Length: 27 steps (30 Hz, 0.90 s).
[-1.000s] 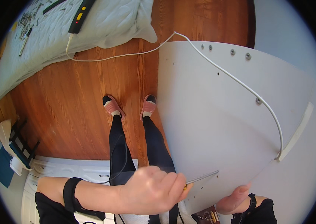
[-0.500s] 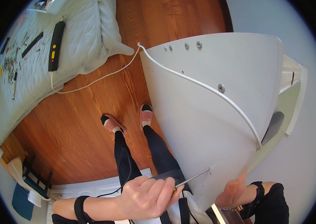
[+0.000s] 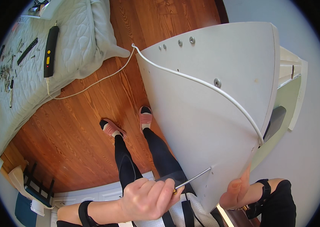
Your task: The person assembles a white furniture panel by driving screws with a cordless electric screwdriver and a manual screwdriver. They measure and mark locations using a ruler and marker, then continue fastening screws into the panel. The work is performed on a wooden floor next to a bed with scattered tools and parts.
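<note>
My left hand (image 3: 144, 198) is closed around the handle of a screwdriver (image 3: 194, 178), whose thin metal shaft points up and to the right. The shaft's tip touches, or nearly touches, the large white panel (image 3: 209, 109) beside a small hole in its lower part. My right hand (image 3: 236, 192) grips the panel's lower right edge, with part of the fingers hidden. A white cable (image 3: 230, 99) lies across the panel's face. Several screw heads sit along the panel's far edge, and one larger screw (image 3: 217, 83) is in the middle.
On the left, a bed with a white quilted cover (image 3: 69, 53) carries a black power screwdriver (image 3: 50, 51), loose screws (image 3: 5, 72) and a black strip (image 3: 27, 51). The cable crosses the wooden floor (image 3: 76, 128) from bed to panel. A chair (image 3: 35, 189) stands lower left.
The view has shifted slightly, so the panel and bed sit a little differently in the picture. Both hands keep their places at the panel, and the screwdriver stays at the same spot.
</note>
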### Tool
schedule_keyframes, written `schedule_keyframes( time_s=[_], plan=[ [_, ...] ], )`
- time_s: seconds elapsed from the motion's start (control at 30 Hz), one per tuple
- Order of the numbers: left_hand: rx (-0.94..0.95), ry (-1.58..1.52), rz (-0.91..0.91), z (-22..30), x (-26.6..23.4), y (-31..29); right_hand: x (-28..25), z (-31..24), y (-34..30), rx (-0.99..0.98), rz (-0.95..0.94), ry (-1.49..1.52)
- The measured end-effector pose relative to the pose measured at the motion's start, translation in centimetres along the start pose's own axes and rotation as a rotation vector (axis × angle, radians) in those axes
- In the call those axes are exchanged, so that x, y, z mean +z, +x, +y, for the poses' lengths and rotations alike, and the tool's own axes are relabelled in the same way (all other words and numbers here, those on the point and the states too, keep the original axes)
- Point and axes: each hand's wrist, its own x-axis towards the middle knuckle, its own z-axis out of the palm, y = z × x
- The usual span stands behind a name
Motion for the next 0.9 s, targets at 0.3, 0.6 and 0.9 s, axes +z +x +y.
schedule_keyframes(
  time_s=[0.3, 0.6, 0.9],
  plan=[
    [-0.42, -0.528, -0.175, 0.2, -0.3, -0.5, 0.7, -0.1, -0.9, 0.084, 0.121, 0.115],
    [-0.518, -0.634, -0.198, 0.6, -0.1, -0.5, 0.6, 0.0, -1.2, 0.085, 0.118, 0.112],
    [-0.328, -0.43, -0.182, 0.5, -0.5, -0.2, 0.9, 0.3, -1.7, 0.146, 0.157, 0.228]
  ],
)
